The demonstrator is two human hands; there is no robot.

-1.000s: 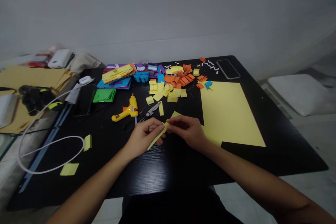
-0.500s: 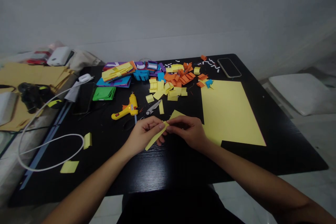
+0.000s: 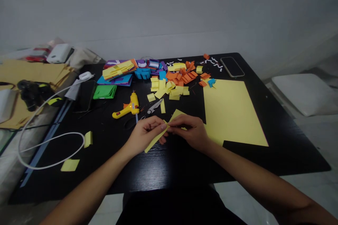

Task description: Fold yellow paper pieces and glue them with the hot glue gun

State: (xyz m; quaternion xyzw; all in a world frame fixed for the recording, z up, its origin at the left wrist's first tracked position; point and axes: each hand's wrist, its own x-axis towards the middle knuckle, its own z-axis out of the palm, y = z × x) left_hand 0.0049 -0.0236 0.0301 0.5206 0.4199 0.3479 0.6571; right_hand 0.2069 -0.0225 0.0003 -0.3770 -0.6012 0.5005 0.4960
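Observation:
A narrow yellow paper strip (image 3: 155, 139) is held between both hands above the front middle of the black table. My left hand (image 3: 144, 134) pinches it between thumb and fingers, with the strip's lower end sticking out below the thumb. At the strip's upper end, my right hand (image 3: 189, 132) closes its thumb and index finger on the paper. The fingertips of the two hands nearly meet, and they hide part of the strip. Just beyond the hands lie scissors (image 3: 154, 107) and a yellow glue gun (image 3: 129, 107). Behind my right hand, another yellow paper piece (image 3: 176, 114) is partly covered.
A large yellow paper sheet (image 3: 232, 112) lies at right, with a phone (image 3: 232, 67) behind it. Folded yellow pieces (image 3: 169, 89) and orange pieces (image 3: 182, 75) are heaped at the back. Green paper (image 3: 105, 92) and a looped white cable (image 3: 50, 167) are at left.
The strip's lower end has shifted slightly down and left as the fingers adjust at its top. Both hands stay in nearly the same place; the camera view has shifted a little.

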